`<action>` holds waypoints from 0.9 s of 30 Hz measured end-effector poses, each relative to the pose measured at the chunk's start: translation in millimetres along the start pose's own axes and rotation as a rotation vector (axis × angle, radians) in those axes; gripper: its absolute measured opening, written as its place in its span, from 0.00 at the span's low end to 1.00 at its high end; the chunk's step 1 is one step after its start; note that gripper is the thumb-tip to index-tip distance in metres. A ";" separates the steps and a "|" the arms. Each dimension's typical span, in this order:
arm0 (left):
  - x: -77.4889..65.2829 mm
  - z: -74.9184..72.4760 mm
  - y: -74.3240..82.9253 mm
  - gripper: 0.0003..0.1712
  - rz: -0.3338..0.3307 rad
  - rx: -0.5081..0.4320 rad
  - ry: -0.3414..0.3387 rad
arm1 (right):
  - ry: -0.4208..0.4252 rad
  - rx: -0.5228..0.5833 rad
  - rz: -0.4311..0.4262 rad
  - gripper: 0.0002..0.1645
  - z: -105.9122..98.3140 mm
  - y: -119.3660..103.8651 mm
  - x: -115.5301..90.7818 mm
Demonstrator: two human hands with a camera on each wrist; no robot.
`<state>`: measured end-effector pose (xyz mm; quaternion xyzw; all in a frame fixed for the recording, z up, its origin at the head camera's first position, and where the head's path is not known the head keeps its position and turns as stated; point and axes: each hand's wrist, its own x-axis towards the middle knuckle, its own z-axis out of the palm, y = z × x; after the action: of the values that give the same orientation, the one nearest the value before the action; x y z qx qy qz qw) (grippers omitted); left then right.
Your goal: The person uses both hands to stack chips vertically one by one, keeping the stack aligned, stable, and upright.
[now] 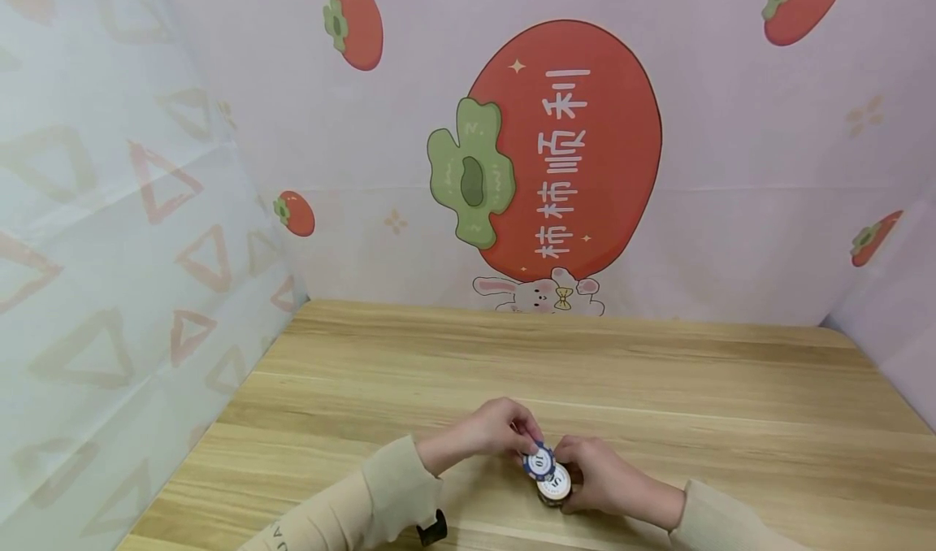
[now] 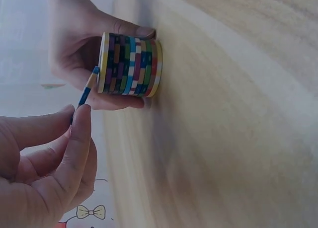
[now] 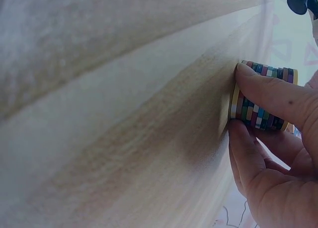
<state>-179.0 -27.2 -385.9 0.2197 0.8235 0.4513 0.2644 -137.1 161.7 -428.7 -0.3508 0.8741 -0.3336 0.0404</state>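
A stack of several poker chips [image 2: 130, 65] in mixed colours stands upright on the wooden table; its top chip is pale and marked 5 in the head view. My right hand [image 1: 605, 479] grips the stack around its side, thumb on one side and fingers on the other. My left hand [image 1: 499, 433] pinches a blue-and-white poker chip [image 1: 539, 462] marked 10 between thumb and fingers. That chip is tilted, its lower edge at the top of the stack; in the left wrist view it seems to touch the top chip's rim.
The wooden table [image 1: 658, 388] spreads out around both hands. Behind it hangs a pale cloth [image 1: 731, 169] printed with persimmons and a rabbit, and another printed sheet [image 1: 110, 234] covers the left side. A black strap piece [image 1: 432, 528] sits by the left sleeve.
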 end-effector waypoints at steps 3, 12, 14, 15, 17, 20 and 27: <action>0.0 3.9 -1.9 0.03 -0.009 -0.014 -0.004 | 0.009 -0.014 -0.018 0.22 0.4 0.8 -0.4; -0.3 13.5 -1.2 0.02 -0.004 0.003 0.006 | -0.001 0.003 0.006 0.22 -0.4 -1.0 -0.7; -0.6 15.1 -0.5 0.03 -0.005 0.017 0.013 | -0.004 0.010 0.016 0.22 -0.9 -1.4 -0.6; -0.7 15.9 0.0 0.03 -0.006 0.021 0.015 | -0.005 0.013 0.016 0.22 -1.0 -1.5 -0.5; -0.8 17.4 0.2 0.03 -0.005 0.034 0.022 | -0.008 0.019 0.021 0.22 -1.4 -1.9 -0.5; -0.9 18.8 0.8 0.04 -0.003 0.047 0.027 | -0.003 0.019 0.009 0.21 -1.0 -1.7 -0.6; -1.4 20.8 2.8 0.04 -0.004 0.077 0.037 | -0.001 0.025 0.035 0.20 -1.6 -2.9 -1.1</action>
<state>-164.4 -13.6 -392.6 0.2195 0.8454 0.4228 0.2414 -135.1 161.7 -425.9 -0.3349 0.8758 -0.3438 0.0510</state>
